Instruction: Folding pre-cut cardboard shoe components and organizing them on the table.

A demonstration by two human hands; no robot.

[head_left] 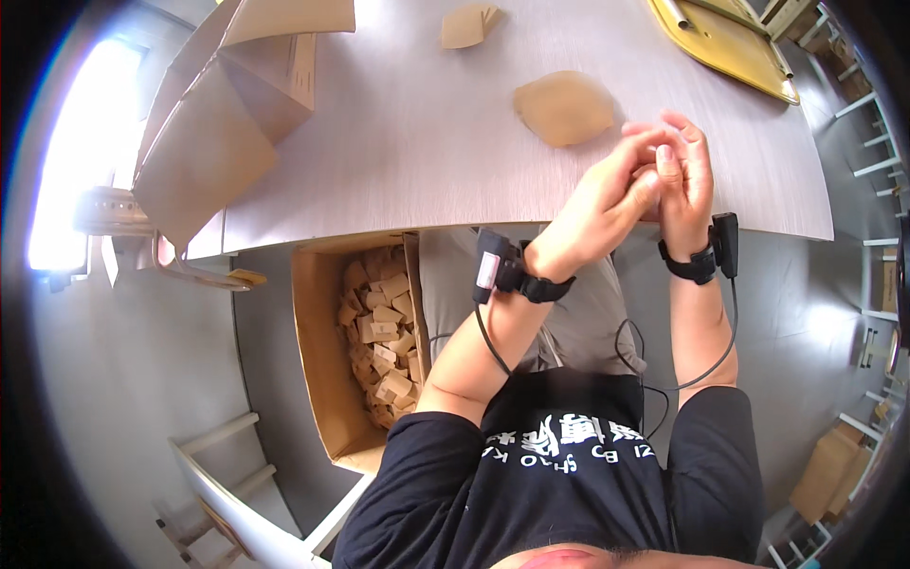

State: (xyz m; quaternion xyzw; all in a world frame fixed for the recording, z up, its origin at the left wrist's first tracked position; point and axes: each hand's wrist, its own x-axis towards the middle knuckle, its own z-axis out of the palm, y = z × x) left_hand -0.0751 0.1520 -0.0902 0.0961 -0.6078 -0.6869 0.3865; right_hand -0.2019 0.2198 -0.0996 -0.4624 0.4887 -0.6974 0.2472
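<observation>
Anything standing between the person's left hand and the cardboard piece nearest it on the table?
Nothing visible does: between the left hand and the cardboard piece, only the table shows. The right hand sits mostly on the left hand's other side, though their fingers overlap in view.

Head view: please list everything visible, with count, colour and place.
Table: 1, pale grey, ahead
Open box: 1, brown, table's left
Loose cardboard pieces: 2, brown, on table
Tubed panel: 1, yellow, table's far right
Lower box: 1, brown, left of legs
Small pieces: many, brown, in lower box
White frame: 1, white, lower left
White bars: several, white, right edge
Background carton: 1+, brown, lower right
Trousers: 1 pair, grey, centre
T-shirt: 1, black, bottom centre
Cabled wrist devices: 2, black, wrists
Left hand, right hand: 2, bare, overlapping
</observation>
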